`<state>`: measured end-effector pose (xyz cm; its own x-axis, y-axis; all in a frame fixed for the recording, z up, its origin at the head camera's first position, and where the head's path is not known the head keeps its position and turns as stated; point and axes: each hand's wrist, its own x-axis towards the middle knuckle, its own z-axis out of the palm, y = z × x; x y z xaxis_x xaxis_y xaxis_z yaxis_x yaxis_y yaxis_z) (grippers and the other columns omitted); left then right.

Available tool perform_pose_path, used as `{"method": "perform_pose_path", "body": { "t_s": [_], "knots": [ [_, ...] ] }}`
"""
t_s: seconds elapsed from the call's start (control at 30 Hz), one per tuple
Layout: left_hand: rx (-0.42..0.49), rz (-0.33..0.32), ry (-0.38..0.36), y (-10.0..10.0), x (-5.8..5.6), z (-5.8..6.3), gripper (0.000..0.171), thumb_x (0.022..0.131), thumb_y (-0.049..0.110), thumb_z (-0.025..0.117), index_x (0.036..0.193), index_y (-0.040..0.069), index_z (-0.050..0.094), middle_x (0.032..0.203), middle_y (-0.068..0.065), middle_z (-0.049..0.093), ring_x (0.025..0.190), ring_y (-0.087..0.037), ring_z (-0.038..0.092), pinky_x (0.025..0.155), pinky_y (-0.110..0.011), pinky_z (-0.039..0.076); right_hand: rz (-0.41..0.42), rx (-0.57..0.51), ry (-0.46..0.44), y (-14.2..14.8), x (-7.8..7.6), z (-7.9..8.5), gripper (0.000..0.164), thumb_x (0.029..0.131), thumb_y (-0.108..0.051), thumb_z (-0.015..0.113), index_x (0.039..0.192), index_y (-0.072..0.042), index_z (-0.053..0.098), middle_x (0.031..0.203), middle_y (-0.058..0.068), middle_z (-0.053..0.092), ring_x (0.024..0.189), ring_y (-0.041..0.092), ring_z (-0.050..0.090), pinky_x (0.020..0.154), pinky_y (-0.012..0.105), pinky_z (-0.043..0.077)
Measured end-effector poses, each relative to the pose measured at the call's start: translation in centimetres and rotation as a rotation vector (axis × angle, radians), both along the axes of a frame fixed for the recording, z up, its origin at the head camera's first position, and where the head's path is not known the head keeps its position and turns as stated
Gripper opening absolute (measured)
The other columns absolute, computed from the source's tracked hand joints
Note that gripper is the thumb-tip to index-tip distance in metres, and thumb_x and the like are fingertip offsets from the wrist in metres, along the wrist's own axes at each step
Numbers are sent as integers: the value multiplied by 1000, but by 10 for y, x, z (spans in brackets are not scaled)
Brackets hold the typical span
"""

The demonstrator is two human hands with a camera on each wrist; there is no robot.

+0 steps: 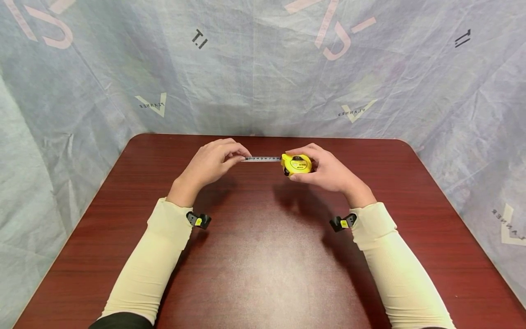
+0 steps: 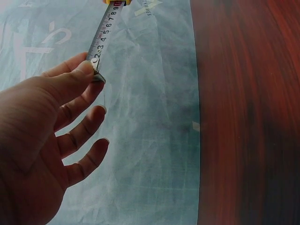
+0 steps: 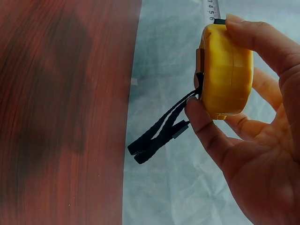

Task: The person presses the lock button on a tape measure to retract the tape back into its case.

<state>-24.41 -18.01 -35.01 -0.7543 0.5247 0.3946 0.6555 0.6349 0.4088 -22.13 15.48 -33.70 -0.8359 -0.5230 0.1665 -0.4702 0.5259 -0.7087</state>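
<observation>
In the head view, my right hand [image 1: 328, 171] holds a yellow tape measure [image 1: 299, 164] by its case, above the far part of the table. A short length of its blade [image 1: 263, 159] reaches out to the left. My left hand [image 1: 207, 164] pinches the blade's end between thumb and forefinger. The left wrist view shows the metal end hook [image 2: 98, 77] at those fingertips, the other fingers spread apart. In the right wrist view, thumb and fingers grip the case [image 3: 227, 75] around its edges, and a black wrist strap [image 3: 161, 129] dangles from it.
The dark red wooden table [image 1: 263, 256] lies under both hands, with its far edge just beyond them. A grey printed sheet [image 1: 246, 68] hangs behind and along the sides. Small black devices are worn on both wrists, over cream sleeves [image 1: 144, 260].
</observation>
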Motion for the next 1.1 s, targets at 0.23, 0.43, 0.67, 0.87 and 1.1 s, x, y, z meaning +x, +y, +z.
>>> {"method": "perform_pose_path", "body": {
  "t_s": [0.23, 0.43, 0.67, 0.87, 1.1],
  "knots": [
    [-9, 2, 5, 2, 0, -1, 12, 101, 24, 71, 111, 28, 75, 106, 11, 67, 92, -10, 61, 82, -36, 48, -2, -5, 1, -3, 1, 1, 59, 84, -23, 89, 138, -23, 65, 124, 5, 52, 105, 21, 59, 85, 34, 56],
    [-9, 1, 7, 4, 1, 0, 12, 100, 24, 71, 111, 28, 75, 106, 11, 67, 93, -10, 61, 83, -37, 48, -3, -4, 6, -5, 1, 0, 59, 85, -23, 88, 139, -23, 65, 124, 7, 53, 105, 22, 59, 85, 36, 55],
    [-5, -6, 20, 7, 1, -1, 12, 100, 23, 71, 111, 27, 76, 105, 11, 67, 93, -9, 61, 83, -36, 48, -5, 13, 13, -6, 2, -1, 59, 85, -24, 88, 140, -23, 64, 124, 6, 53, 105, 22, 59, 85, 34, 55],
    [-8, -4, 14, 9, 2, -1, 12, 100, 24, 71, 111, 28, 76, 105, 11, 67, 92, -10, 61, 82, -36, 48, -2, 13, 11, -7, 2, -2, 60, 85, -24, 88, 140, -23, 64, 125, 7, 53, 106, 22, 58, 86, 37, 55],
    [-6, -6, 29, 11, 2, -1, 12, 100, 23, 71, 110, 27, 76, 105, 11, 67, 91, -9, 60, 82, -35, 48, -1, 7, 0, -9, 2, -2, 60, 85, -25, 88, 140, -23, 64, 125, 7, 53, 108, 22, 58, 88, 37, 55]
  ]
}}
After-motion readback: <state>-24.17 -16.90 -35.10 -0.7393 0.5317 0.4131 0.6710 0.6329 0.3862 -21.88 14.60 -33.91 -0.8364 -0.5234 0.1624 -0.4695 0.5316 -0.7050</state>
